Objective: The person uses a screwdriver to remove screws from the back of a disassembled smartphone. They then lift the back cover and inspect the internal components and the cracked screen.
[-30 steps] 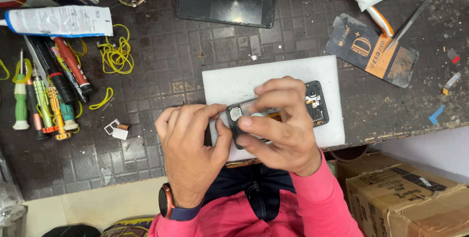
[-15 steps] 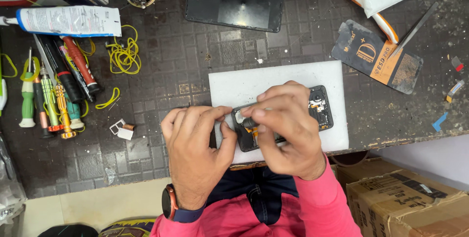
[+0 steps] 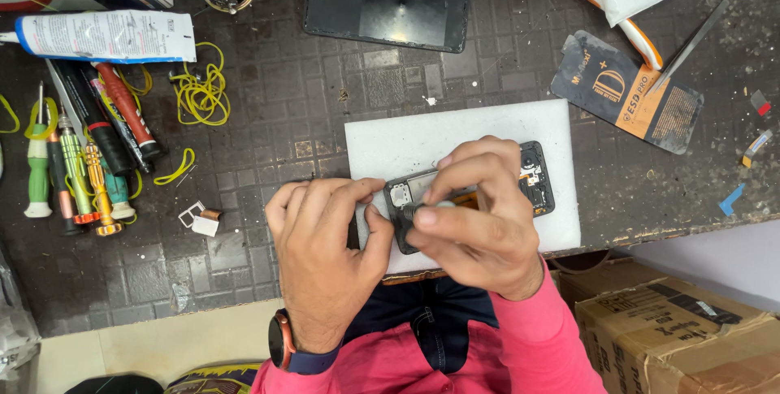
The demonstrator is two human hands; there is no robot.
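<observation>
An opened black phone (image 3: 538, 183) with its insides showing lies on a white pad (image 3: 406, 138) near the table's front edge. My left hand (image 3: 325, 256) steadies the phone's left end with thumb and fingers. My right hand (image 3: 479, 215) covers the middle of the phone, thumb and forefinger pinched near its left end; what they pinch is too small to tell. Most of the phone is hidden under my hands.
A black phone back cover (image 3: 386, 8) lies at the far middle. Screwdrivers and pens (image 3: 81, 158), a white tube (image 3: 106, 35) and yellow rubber bands (image 3: 199, 89) are at the left. An orange-black packet (image 3: 630, 93) and tweezers (image 3: 691, 41) lie right. Cardboard boxes (image 3: 674, 329) stand below the table edge.
My hands stay on the phone; the fingers of my right hand have shifted slightly toward the phone's left end.
</observation>
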